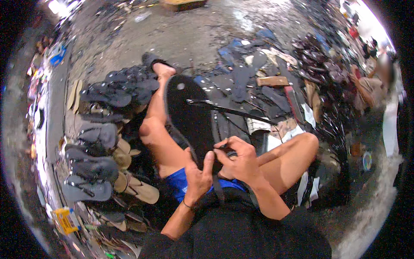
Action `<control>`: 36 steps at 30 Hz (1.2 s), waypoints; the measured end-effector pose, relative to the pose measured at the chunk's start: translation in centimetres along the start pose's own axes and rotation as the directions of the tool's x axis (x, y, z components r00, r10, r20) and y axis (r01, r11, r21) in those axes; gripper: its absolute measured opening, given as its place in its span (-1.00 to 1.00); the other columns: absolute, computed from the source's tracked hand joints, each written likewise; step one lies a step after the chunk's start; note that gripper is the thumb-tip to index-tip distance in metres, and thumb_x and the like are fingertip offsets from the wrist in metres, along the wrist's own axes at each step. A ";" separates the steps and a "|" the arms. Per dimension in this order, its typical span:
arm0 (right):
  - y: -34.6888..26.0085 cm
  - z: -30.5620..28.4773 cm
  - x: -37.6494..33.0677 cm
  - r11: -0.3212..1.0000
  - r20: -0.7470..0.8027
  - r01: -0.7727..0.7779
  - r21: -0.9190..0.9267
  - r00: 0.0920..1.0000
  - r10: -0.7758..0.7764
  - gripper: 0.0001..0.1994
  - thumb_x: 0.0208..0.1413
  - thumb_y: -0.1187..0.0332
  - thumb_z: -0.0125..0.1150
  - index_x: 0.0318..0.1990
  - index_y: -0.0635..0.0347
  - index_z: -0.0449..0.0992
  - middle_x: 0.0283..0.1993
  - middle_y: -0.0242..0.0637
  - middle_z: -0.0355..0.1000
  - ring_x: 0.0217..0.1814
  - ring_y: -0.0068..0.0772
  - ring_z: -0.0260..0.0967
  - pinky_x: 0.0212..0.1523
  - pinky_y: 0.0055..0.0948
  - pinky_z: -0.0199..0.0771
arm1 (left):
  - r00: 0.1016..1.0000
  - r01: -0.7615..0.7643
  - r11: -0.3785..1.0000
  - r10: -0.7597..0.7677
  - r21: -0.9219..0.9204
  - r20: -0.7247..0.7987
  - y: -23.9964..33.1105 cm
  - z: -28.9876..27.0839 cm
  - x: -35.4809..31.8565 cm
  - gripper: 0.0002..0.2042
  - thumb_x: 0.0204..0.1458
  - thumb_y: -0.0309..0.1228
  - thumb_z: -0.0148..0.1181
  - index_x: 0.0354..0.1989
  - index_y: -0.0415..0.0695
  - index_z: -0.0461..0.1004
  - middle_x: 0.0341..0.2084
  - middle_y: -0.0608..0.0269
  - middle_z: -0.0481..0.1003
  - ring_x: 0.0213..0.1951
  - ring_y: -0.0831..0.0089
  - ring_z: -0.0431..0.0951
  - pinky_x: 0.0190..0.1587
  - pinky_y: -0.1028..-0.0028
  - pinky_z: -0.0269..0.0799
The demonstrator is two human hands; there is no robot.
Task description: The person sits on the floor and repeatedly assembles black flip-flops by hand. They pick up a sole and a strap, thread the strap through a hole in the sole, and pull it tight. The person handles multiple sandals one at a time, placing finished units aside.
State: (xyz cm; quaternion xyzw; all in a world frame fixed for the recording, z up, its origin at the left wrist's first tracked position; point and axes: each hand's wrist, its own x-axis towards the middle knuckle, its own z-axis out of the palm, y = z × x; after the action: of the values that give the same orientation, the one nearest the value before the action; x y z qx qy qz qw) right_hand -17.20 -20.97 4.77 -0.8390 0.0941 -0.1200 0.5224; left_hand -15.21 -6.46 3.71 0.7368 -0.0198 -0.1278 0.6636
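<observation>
I sit on the floor with a black flip-flop sole resting on my left leg. My left hand holds the near end of the sole, thumb raised along its edge. My right hand pinches the black strap at the sole's heel end, fingers closed on it. A long thin black strap piece lies across the sole and points to the right.
A stack of dark flip-flops and tan soles lies at my left. Loose black and blue sole pieces cover the floor ahead. A wooden block lies among them. Another person sits at the far right.
</observation>
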 end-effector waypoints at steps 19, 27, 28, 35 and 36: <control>0.8 0.6 -0.6 0.987 -0.138 0.011 0.158 0.990 0.011 -0.86 0.03 0.53 0.42 -0.23 0.24 0.67 -0.30 -0.30 0.59 -0.26 -0.51 0.51 -0.21 -0.50 0.51 | 1.000 -0.024 0.999 0.024 -0.023 0.007 -0.6 0.8 0.0 -0.59 0.28 -0.44 0.13 0.22 -0.33 0.23 -0.02 0.09 0.46 -0.02 0.36 0.47 0.11 0.39 0.37; 2.3 -1.4 0.7 0.841 0.248 -0.150 0.520 0.969 0.020 -0.71 0.09 0.53 0.36 0.00 0.23 0.61 -0.10 -0.31 0.51 -0.08 -0.37 0.51 -0.05 -0.44 0.51 | 0.961 0.273 0.891 -0.241 -0.362 0.133 0.6 -0.3 0.6 -0.59 0.26 -0.45 0.13 0.24 -0.25 0.25 -0.02 0.15 0.48 -0.02 0.45 0.50 0.08 0.43 0.43; 2.6 -1.2 0.6 0.718 0.265 -0.208 0.665 0.964 0.034 -0.70 0.11 0.58 0.32 0.03 0.25 0.59 -0.07 -0.34 0.51 -0.09 -0.39 0.51 -0.04 -0.46 0.51 | 0.963 0.263 0.863 -0.207 -0.431 0.172 0.9 -0.6 0.7 -0.58 0.26 -0.45 0.13 0.25 -0.25 0.25 -0.02 0.15 0.48 -0.02 0.45 0.50 0.08 0.43 0.44; 6.6 1.2 -0.8 0.154 0.629 -0.648 0.746 0.762 0.154 -0.76 0.23 0.47 0.22 0.04 0.14 0.51 -0.06 -0.44 0.52 0.00 -0.54 0.47 0.03 -0.42 0.55 | 0.914 0.386 0.824 -0.281 -0.416 0.292 2.2 -1.8 1.1 -0.54 0.26 -0.41 0.14 0.29 -0.22 0.22 -0.01 0.17 0.48 -0.03 0.48 0.52 0.05 0.45 0.48; 7.2 1.2 -0.7 0.111 0.652 -0.659 0.744 0.752 0.098 -0.79 0.23 0.46 0.22 0.01 0.14 0.52 -0.08 -0.46 0.53 -0.02 -0.56 0.47 0.00 -0.43 0.56 | 0.915 0.378 0.821 -0.260 -0.428 0.308 2.2 -1.7 1.0 -0.53 0.25 -0.42 0.14 0.30 -0.21 0.23 0.00 0.15 0.50 -0.02 0.42 0.54 0.06 0.41 0.49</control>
State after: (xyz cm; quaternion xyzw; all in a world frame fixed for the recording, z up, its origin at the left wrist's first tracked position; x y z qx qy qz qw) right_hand -17.75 -22.85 -2.28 -0.2781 0.0973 0.1896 0.9366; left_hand -13.59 -5.26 5.89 0.5217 0.0582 -0.3251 0.7866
